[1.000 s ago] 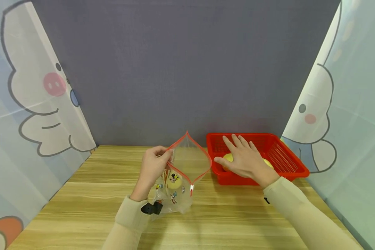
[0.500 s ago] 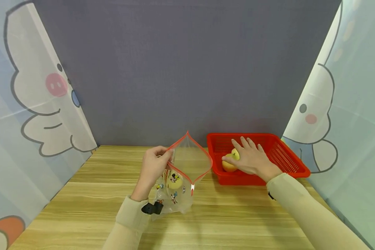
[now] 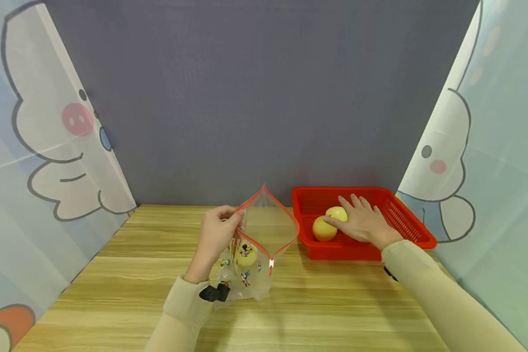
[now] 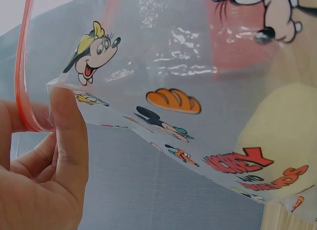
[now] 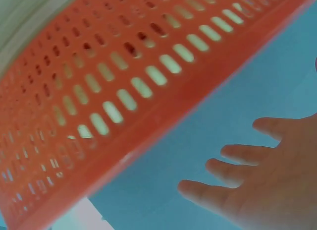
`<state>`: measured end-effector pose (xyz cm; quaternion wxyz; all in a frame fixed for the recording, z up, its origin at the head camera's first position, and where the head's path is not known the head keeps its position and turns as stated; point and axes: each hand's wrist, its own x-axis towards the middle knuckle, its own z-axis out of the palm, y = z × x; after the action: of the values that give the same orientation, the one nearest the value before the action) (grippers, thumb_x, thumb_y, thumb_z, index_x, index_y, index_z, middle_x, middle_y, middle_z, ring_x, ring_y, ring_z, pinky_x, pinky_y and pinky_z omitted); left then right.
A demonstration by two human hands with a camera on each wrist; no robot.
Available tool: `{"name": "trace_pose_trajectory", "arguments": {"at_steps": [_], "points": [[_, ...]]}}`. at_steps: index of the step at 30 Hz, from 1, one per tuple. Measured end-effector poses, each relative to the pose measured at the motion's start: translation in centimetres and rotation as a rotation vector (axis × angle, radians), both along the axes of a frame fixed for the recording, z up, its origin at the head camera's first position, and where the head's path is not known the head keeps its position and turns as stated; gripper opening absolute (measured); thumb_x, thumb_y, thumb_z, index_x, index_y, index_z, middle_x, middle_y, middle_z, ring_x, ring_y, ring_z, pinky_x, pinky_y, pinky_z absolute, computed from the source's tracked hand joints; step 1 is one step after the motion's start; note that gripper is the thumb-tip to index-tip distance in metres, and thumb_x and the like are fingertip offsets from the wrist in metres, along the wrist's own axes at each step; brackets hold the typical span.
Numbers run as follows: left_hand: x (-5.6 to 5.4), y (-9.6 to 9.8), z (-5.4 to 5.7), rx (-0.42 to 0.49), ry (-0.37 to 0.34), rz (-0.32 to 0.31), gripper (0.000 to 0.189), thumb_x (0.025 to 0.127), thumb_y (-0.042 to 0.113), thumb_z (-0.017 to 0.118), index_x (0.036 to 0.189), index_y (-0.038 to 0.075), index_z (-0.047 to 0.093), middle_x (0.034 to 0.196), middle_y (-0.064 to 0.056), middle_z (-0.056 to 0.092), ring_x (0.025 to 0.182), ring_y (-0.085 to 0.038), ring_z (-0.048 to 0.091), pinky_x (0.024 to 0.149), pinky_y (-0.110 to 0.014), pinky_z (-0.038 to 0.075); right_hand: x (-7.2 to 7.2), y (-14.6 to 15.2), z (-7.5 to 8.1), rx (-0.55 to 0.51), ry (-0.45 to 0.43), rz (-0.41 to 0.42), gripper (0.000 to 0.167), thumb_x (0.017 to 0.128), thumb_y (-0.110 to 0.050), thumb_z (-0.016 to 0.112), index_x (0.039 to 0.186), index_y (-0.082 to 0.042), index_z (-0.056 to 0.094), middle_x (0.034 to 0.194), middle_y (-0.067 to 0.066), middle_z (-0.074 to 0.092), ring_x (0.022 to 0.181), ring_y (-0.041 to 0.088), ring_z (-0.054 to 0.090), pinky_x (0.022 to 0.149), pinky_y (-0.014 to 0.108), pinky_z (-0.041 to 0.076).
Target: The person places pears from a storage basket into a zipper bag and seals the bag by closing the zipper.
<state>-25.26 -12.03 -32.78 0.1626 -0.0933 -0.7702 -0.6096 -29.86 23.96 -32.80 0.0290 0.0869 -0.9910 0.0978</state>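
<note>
My left hand [image 3: 217, 232] pinches the rim of a clear zip bag [image 3: 254, 286] between thumb and fingers. Red edging frames the bag's mouth, which gapes wide, and cartoon figures are printed on its sides. A pale yellow round fruit [image 4: 277, 141] lies inside, seen through the plastic. My right hand [image 3: 362, 221] is over a red plastic basket [image 3: 330, 253], fingers straight and spread, holding nothing. Below and left of it in the basket sit a yellow-orange round fruit [image 3: 324, 230] and a paler yellow one [image 3: 336, 213], perhaps apples or pears. My right hand hides part of the basket's inside.
Basket and bag are at a wood-grain table [image 3: 127, 283], the basket at its back right. A dark grey panel [image 3: 255, 98] stands behind. Curtains with cartoon prints hang at the left [image 3: 53, 161] and right [image 3: 501, 122].
My right hand has moved to the right over the basket, uncovering more of the two fruits there. My left hand and the bag have stayed in place.
</note>
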Motion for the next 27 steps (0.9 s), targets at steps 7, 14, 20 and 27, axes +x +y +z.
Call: {"name": "trace_pose_trajectory", "arguments": {"at_steps": [7,14,20,27], "points": [[0.0,0.0,0.0,-0.004,-0.002,0.009,0.018,0.099,0.016,0.067,0.09,0.001,0.075,0.078,-0.017,0.068,0.051,-0.022,0.064,0.049,-0.033,0.057,-0.6,1.2,-0.7,-0.009,-0.003,-0.014,0.104,0.093,-0.081,0.035,0.16,-0.002,0.024,0.16,0.037,0.017,0.144,0.06,0.014,0.111,0.078,0.012],[0.1,0.0,0.1,0.002,-0.014,0.005,0.019,0.099,0.016,0.067,0.092,0.0,0.075,0.078,-0.014,0.067,0.053,-0.022,0.064,0.052,-0.04,0.059,-1.0,2.5,-1.2,-0.031,-0.026,-0.025,0.103,0.094,-0.078,0.037,0.158,0.002,0.026,0.157,0.04,0.019,0.141,0.063,0.017,0.109,0.078,0.02],[0.1,0.0,0.0,0.008,-0.017,0.007,0.019,0.099,0.016,0.067,0.093,0.0,0.075,0.078,-0.013,0.067,0.053,-0.023,0.064,0.051,-0.034,0.058,-1.5,3.6,-1.8,-0.054,-0.077,-0.031,0.105,0.094,-0.077,0.039,0.156,0.006,0.026,0.155,0.043,0.02,0.14,0.064,0.017,0.107,0.079,0.023],[-0.1,0.0,-0.2,0.008,-0.005,0.002,0.019,0.099,0.015,0.067,0.093,-0.002,0.074,0.078,-0.015,0.067,0.052,-0.021,0.064,0.055,-0.045,0.06,-1.9,4.2,-2.2,-0.067,-0.147,-0.013,0.103,0.097,-0.073,0.04,0.153,0.012,0.028,0.152,0.045,0.024,0.138,0.065,0.019,0.108,0.078,0.022]]}}
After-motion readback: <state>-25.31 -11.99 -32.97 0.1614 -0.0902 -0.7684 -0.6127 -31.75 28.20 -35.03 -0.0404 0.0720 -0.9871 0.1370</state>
